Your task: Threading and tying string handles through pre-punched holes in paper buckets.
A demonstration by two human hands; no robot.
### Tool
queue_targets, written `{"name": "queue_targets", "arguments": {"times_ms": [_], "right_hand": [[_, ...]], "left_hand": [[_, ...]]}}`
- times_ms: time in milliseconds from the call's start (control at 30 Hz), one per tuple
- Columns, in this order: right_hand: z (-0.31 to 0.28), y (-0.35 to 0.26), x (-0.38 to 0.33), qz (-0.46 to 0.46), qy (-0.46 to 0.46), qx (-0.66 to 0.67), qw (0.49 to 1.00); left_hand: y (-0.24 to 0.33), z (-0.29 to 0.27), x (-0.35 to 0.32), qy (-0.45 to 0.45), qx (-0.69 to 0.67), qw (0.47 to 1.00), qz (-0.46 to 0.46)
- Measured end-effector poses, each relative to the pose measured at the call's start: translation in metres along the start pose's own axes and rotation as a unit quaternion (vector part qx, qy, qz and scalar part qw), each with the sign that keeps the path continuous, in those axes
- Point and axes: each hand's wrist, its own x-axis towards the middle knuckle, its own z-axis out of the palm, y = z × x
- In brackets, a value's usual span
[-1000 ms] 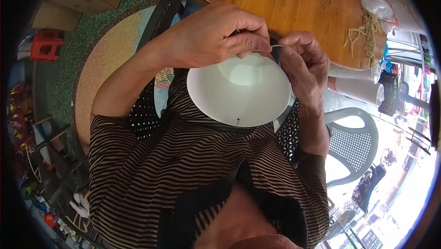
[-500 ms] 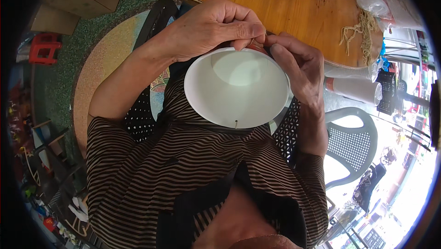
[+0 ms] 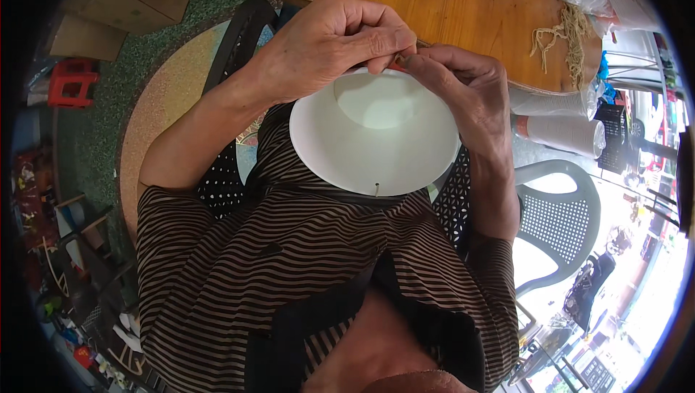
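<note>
My left hand (image 3: 326,49) is curled up tight. Its fingertips pinch the far rim of the white bowl (image 3: 369,147). The bowl is not on the table (image 3: 463,2). I hold it up over my lap, just beside the near edge of the table, with its open side facing me. A little dark pin (image 3: 378,189) pokes through the rim closest to me.

My right hand (image 3: 463,89) is pinched shut too, on the same bit of far rim, and the fingertips of both hands touch there. Something tiny and tan sits between them, but it is too small for me to tell what it is.

I think I am fixing a small thing onto the far rim. The next move needs a firm pinch and a bowl that does not tip.

Pale stringy strands (image 3: 565,38) lie near the right edge of the table. A stack of white cups (image 3: 561,134) lies on its side just past that edge.
</note>
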Motion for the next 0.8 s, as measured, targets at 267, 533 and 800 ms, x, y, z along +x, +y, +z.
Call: {"name": "queue_targets", "arguments": {"times_ms": [267, 533, 800], "right_hand": [[0.001, 0.002, -0.003, -0.019, 0.014, -0.012, 1.0], [0.006, 0.014, 0.003, -0.059, 0.051, -0.005, 0.997], [0.006, 0.016, 0.003, -0.095, 0.107, -0.019, 0.99]], "left_hand": [[0.003, 0.003, -0.005, 0.009, -0.017, 1.0, 0.015], [-0.005, -0.009, 0.003, -0.011, -0.113, 0.993, -0.019], [-0.017, -0.022, 0.01, -0.086, -0.218, 0.971, 0.043]]}}
